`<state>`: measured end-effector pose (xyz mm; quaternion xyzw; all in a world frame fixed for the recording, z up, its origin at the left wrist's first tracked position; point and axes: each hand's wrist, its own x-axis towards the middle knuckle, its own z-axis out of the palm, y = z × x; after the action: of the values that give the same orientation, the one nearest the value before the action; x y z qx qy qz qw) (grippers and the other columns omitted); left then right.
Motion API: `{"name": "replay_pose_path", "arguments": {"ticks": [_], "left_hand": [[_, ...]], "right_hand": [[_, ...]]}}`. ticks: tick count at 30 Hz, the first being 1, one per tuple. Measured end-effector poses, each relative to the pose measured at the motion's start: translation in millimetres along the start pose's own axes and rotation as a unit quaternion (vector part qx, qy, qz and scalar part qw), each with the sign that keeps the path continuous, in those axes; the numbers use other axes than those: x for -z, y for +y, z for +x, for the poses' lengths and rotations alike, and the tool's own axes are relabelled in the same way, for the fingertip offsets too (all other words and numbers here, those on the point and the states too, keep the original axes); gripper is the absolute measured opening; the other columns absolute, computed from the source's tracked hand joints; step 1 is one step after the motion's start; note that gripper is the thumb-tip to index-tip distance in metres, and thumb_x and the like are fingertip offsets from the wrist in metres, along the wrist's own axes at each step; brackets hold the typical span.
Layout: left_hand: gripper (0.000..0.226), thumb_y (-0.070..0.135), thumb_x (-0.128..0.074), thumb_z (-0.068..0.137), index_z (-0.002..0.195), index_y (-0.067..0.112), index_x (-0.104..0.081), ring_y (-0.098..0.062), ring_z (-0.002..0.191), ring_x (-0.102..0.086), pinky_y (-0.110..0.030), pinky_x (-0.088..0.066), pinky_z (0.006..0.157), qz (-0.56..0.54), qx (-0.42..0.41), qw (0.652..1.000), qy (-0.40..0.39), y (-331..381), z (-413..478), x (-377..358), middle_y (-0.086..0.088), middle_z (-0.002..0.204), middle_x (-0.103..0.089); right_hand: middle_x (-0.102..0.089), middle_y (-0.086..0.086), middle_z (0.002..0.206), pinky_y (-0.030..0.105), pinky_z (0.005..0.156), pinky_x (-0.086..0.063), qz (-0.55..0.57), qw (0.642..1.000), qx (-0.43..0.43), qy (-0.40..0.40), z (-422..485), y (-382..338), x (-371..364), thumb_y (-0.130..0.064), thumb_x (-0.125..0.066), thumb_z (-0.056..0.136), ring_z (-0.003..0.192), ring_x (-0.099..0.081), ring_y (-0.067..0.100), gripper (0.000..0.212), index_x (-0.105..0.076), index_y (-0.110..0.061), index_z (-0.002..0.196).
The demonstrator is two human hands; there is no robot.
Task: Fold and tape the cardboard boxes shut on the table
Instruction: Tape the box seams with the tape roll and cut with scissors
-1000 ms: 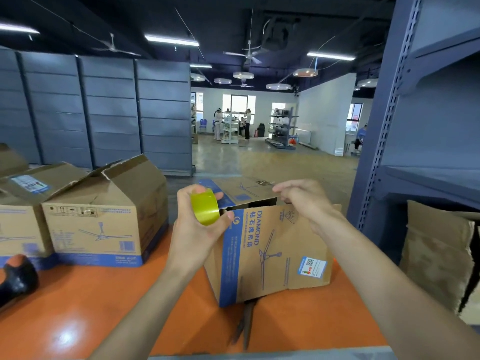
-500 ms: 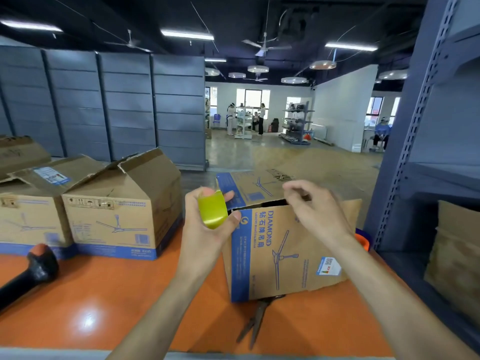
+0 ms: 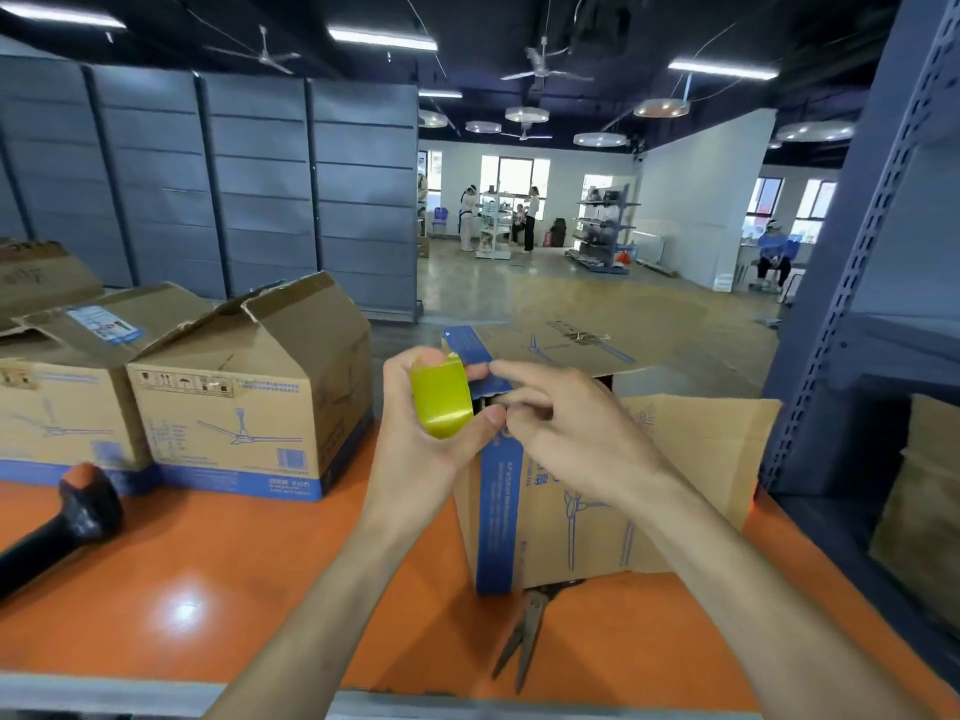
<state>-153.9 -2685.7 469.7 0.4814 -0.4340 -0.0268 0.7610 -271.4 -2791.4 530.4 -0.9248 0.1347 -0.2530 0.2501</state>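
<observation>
A brown cardboard box [image 3: 566, 522] with a blue stripe stands on the orange table [image 3: 218, 589] in front of me, its top flaps open and its far flap [image 3: 571, 345] lying back. My left hand [image 3: 421, 449] grips a roll of yellow-green tape [image 3: 441, 402] above the box's near left corner. My right hand [image 3: 566, 428] reaches across to the roll, its fingers curled at the roll's right edge next to my left thumb. Whether they pinch the tape end is hidden.
Scissors [image 3: 524, 636] lie on the table under the box's front edge. Two more cardboard boxes [image 3: 244, 402] [image 3: 57, 407] with raised flaps stand at the left. A black handle [image 3: 57, 527] lies at the far left. A grey shelf rack [image 3: 852, 283] rises at the right.
My right hand has left the box's top edge and moved left to the tape roll. My left hand kept hold of the roll. The view came closer to the box.
</observation>
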Motion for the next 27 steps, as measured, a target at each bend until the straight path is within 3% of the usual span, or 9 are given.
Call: {"name": "replay_pose_path", "arguments": {"ticks": [2,5,8,10,13,16,19,22,27], "left_hand": [[0.052,-0.005,-0.072,0.089,0.127,0.010,-0.039,-0.022,0.126,-0.062,-0.042,-0.058,0.095,-0.002,0.005,1.000,-0.021,2,0,6,-0.010,0.128,-0.064],[0.049,-0.005,-0.070,0.090,0.125,0.012,-0.041,-0.011,0.125,-0.062,-0.032,-0.057,0.090,0.008,0.003,0.999,-0.040,4,1,9,0.016,0.116,-0.067],[0.050,-0.003,-0.073,0.087,0.124,0.012,-0.042,-0.003,0.113,-0.065,-0.025,-0.056,0.083,0.014,0.003,0.999,-0.043,5,3,12,0.024,0.108,-0.068],[0.054,0.001,-0.077,0.085,0.125,0.013,-0.042,-0.012,0.120,-0.064,-0.032,-0.058,0.087,0.008,0.012,0.999,-0.048,4,5,14,0.015,0.112,-0.070],[0.055,0.005,-0.079,0.083,0.124,0.015,-0.043,-0.020,0.122,-0.065,-0.031,-0.059,0.084,-0.001,0.023,0.999,-0.050,2,7,14,-0.001,0.118,-0.071],[0.052,0.000,-0.077,0.084,0.123,0.015,-0.044,-0.020,0.120,-0.066,-0.028,-0.058,0.078,-0.013,0.026,0.998,-0.048,2,8,10,-0.012,0.119,-0.071],[0.052,-0.004,-0.074,0.086,0.125,0.010,-0.042,-0.021,0.117,-0.068,-0.029,-0.059,0.078,-0.013,0.028,0.998,-0.054,2,10,8,-0.011,0.117,-0.072],[0.051,-0.009,-0.072,0.086,0.124,0.005,-0.041,-0.021,0.111,-0.069,-0.026,-0.058,0.075,-0.020,0.029,0.998,-0.048,2,10,7,-0.015,0.115,-0.071],[0.050,-0.007,-0.072,0.086,0.124,0.004,-0.041,-0.021,0.107,-0.070,-0.027,-0.056,0.079,-0.021,0.027,0.999,-0.034,3,6,8,-0.014,0.115,-0.072]], "right_hand": [[-0.071,-0.024,0.117,0.014,0.053,-0.040,0.019,0.999,-0.003,-0.033,1,-1,1,-0.023,-0.055,0.096,0.052,-0.055,-0.001,0.049,-0.052,-0.046,0.139],[-0.066,-0.036,0.115,0.029,0.088,-0.051,0.000,1.000,-0.017,0.003,-1,-2,-6,-0.025,-0.061,0.094,0.106,-0.062,0.012,0.057,-0.046,-0.050,0.143],[-0.057,-0.052,0.088,0.031,0.100,-0.043,0.009,1.000,-0.004,0.010,-3,1,-10,-0.027,-0.065,0.091,0.121,-0.051,0.019,0.054,-0.050,-0.055,0.135],[-0.059,-0.049,0.094,0.028,0.102,-0.036,-0.002,0.999,0.000,0.033,-3,5,-12,-0.034,-0.070,0.089,0.126,-0.043,0.014,0.055,-0.050,-0.055,0.136],[-0.068,-0.031,0.116,0.024,0.098,-0.036,-0.033,0.995,-0.001,0.096,-5,8,-19,-0.038,-0.074,0.088,0.125,-0.044,0.009,0.055,-0.052,-0.044,0.138],[-0.072,-0.019,0.116,0.018,0.084,-0.030,-0.036,0.991,-0.002,0.129,-6,9,-23,-0.038,-0.075,0.088,0.111,-0.048,0.007,0.040,-0.056,-0.033,0.123],[-0.074,-0.007,0.103,0.032,0.077,-0.044,-0.128,0.978,0.048,0.159,-7,9,-22,-0.043,-0.077,0.085,0.096,-0.065,0.020,0.036,-0.063,-0.029,0.114],[-0.066,-0.006,0.070,0.029,0.061,-0.040,-0.284,0.927,0.113,0.215,-11,10,-23,-0.049,-0.079,0.077,0.083,-0.062,0.024,0.034,-0.072,-0.024,0.100],[-0.068,-0.011,0.077,0.030,0.062,-0.047,-0.305,0.911,0.143,0.237,-18,17,-28,-0.033,-0.070,0.090,0.093,-0.056,0.022,0.020,-0.074,-0.025,0.107]]}}
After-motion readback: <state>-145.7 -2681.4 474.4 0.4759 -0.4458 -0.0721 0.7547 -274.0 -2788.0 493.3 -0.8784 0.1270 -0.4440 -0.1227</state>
